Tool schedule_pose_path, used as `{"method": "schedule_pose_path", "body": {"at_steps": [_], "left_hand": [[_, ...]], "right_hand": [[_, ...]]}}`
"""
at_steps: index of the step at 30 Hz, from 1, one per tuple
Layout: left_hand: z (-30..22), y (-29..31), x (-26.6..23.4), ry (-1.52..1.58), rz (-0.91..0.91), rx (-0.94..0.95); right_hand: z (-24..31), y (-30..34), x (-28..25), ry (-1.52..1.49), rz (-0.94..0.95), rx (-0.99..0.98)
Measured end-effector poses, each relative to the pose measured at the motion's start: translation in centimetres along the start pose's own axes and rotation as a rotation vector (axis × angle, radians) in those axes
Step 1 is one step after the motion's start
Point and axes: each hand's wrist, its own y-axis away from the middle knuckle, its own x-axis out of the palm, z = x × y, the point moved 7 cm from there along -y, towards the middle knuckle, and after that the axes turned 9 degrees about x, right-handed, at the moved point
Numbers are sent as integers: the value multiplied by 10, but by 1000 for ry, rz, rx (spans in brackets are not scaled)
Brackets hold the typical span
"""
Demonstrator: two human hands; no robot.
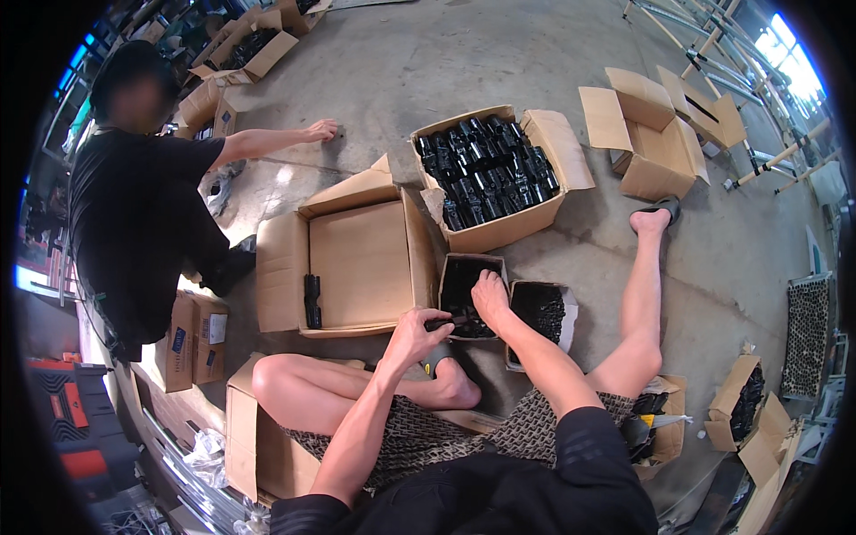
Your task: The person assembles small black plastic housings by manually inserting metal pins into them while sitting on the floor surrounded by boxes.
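My left hand point(412, 339) is closed around a dark plastic part point(439, 324), held just left of a small carton point(473, 259). Over that carton, which contains small black pieces, is my right hand point(489, 296). Its fingers are bent down and together; whatever they grip is hidden. Touching on the right stands a second small carton point(568, 323) of little black pieces. A large open carton point(357, 250) lies ahead of my left hand, with one black plastic fitting point(312, 301) at its left side.
Beyond the small cartons a box point(499, 234) is packed with glossy black fittings. An open carton point(655, 160) stands far right, near a pipe rack point(713, 62). At left a person in black point(134, 205) reaches out over the concrete floor. More cartons flank my legs.
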Motion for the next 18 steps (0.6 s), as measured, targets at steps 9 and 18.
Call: {"method": "schedule_pose_path", "body": {"at_steps": [9, 18], "left_hand": [[19, 3, 12, -136, 72, -67], [33, -1, 16, 83, 32, -61]], "right_hand": [[-2, -3, 6, 92, 137, -116], [-5, 5, 5, 229, 52, -177]]}}
